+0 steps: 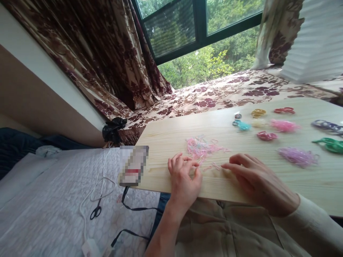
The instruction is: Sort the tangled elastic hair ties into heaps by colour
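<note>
A mixed pile of small pink, pale blue and whitish elastic bands (199, 147) lies on the wooden board. My left hand (184, 173) rests at the pile's near edge, palm down, with its fingers bent and apart. Its thumb and index fingertips come close together, and I make out nothing held between them. A few loose pink bands (215, 166) lie between the two hands. My right hand (253, 178) stretches its index finger toward them, the tip at or beside the nearest one. The other right fingers are bent low over the board and partly hidden.
On the light wooden board (166, 135) lie a lilac bundle (298, 157), a pink bundle (285, 125), a turquoise bundle (243, 125) and green loops (332, 145). A blurred-out phone-like object (134, 166) sits at the left edge. Scissors (95, 212) and white cables lie on the bed.
</note>
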Demonstrator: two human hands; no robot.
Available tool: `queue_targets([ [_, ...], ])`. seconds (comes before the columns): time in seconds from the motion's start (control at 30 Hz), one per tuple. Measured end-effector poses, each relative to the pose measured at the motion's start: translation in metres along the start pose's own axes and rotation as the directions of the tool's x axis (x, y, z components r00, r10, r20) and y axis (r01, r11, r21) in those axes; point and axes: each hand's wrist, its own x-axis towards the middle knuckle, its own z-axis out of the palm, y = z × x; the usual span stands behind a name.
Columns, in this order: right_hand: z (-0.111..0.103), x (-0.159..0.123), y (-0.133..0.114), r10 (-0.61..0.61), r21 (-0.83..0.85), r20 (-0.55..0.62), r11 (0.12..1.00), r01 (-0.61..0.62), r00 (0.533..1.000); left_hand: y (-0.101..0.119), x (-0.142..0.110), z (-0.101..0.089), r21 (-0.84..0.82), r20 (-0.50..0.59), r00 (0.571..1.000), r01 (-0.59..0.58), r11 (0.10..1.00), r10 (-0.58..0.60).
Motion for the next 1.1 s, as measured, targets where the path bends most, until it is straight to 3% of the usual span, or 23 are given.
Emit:
queue_targets([
  [0.5, 0.0028, -0.0014, 0.0018, -0.017, 0.002, -0.011, 1.000, 0.017, 1.000, 0.0037, -0.0018, -0.0030, 0.017, 0.084, 0.993, -0.078, 0.997, 0.077],
  [0.77, 0.0044, -0.0018, 0.0027, -0.029, -0.019, -0.022, 0.999, 0.028, 0.999, 0.0023, -0.0030, 0.0003, 0.069, 0.004, 1.000, 0.017, 0.997, -0.017],
  [1.1, 0.0041, -0.0007, 0.0023, -0.043, -0.021, -0.037, 0.999, 0.042, 0.998, 0.0037, -0.0031, 0.0010, 0.092, -0.032, 0.999, 0.011, 0.996, -0.008],
])
